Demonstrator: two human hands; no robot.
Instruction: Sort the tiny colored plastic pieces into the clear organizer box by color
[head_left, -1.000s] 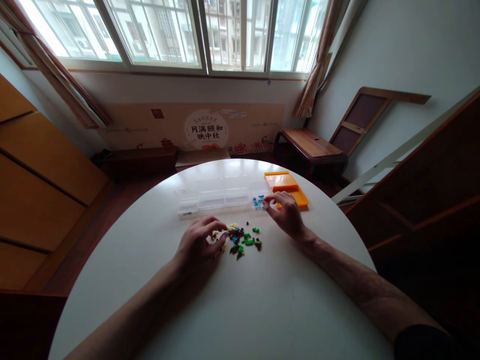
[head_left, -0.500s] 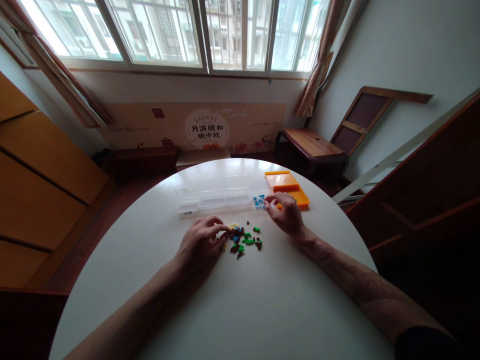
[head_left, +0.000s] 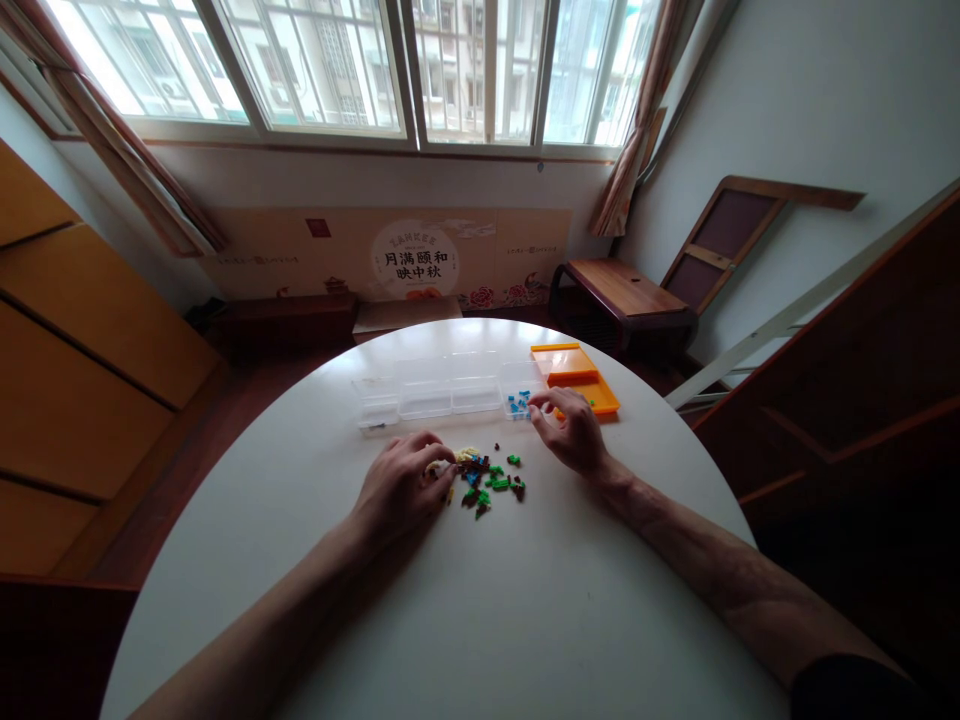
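Left hand (head_left: 397, 485): thumb and forefinger narrowly spaced at left edge of the toy brick pile (head_left: 499, 484) on the white table (head_left: 540, 610). Right hand (head_left: 576, 432): fingers curled beside blue bricks (head_left: 518, 402) in the clear box's (head_left: 475, 402) right compartment. Couldn't tell whether either held anything.

The scene is viewed from the person's head, above the white table (head_left: 540, 600), with the camera pointed forward and down. The left hand (head_left: 401, 480) and right hand (head_left: 568, 428) are framed fairly near, the window (head_left: 480, 75) farther off.
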